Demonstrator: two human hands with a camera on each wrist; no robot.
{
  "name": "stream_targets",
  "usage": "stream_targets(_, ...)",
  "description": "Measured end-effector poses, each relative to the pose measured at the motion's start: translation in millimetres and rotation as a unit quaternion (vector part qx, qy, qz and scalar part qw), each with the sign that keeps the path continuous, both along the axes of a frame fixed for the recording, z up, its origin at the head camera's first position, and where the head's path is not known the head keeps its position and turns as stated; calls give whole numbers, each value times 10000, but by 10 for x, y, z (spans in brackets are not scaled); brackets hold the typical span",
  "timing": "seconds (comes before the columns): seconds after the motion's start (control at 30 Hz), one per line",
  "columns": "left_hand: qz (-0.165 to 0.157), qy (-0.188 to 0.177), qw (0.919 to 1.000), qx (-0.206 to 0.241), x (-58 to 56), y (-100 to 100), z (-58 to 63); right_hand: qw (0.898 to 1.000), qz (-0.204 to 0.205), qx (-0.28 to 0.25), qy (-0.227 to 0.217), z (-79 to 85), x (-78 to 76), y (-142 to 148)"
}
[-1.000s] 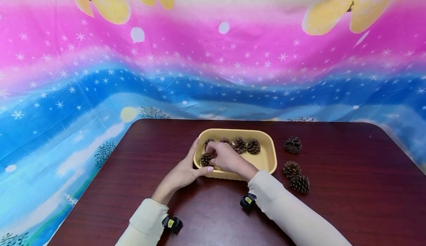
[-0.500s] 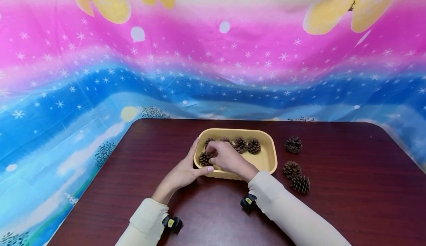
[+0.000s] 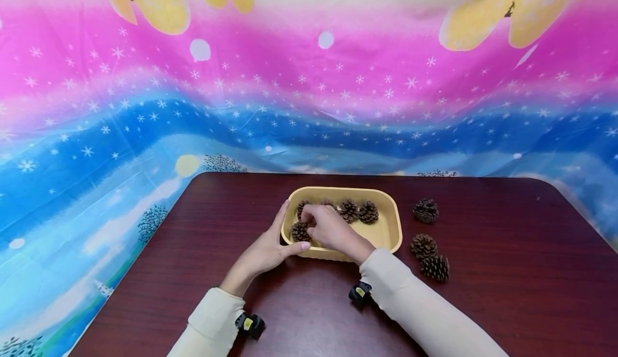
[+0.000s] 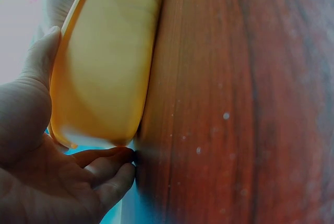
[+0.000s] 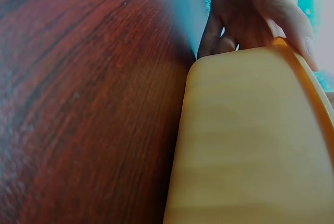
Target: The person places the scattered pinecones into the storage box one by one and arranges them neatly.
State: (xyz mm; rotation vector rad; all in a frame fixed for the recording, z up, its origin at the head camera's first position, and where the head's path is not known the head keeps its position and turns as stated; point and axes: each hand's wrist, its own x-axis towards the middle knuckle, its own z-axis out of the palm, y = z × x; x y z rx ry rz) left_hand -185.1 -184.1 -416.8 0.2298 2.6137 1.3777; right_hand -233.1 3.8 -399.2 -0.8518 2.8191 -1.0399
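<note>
A yellow plastic tub [image 3: 381, 232] stands on the table, with several brown pine cones inside. My left hand [image 3: 264, 248] grips its left end, thumb over the near rim and fingers along the outer wall; the left wrist view shows that thumb [image 4: 43, 57] at the rim. Inside the tub, my right hand [image 3: 333, 229] pinches a pine cone [image 3: 300, 232] at the near left corner. Farther back sit a pine cone [image 3: 368, 212] and another pine cone [image 3: 348, 210], with more partly hidden behind the right hand. In the right wrist view the tub wall [image 5: 245, 130] hides the right fingers.
Right of the tub, one pine cone [image 3: 425, 210] lies toward the back. Nearer, a pine cone [image 3: 423, 246] and another pine cone [image 3: 435, 268] lie side by side. A printed cloth [image 3: 309, 89] hangs behind the dark red wooden table [image 3: 507, 250].
The pine cone at my right fingertips has shifted slightly left, then back right, and turned a little. My left hand and the tub stay where they were.
</note>
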Motion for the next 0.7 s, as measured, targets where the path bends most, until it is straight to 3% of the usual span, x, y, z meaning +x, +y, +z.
stream_targets(0.7,-23,38,10000,-17,-10,-1,-12,9997,-135,-47,-201,-14,-5,1)
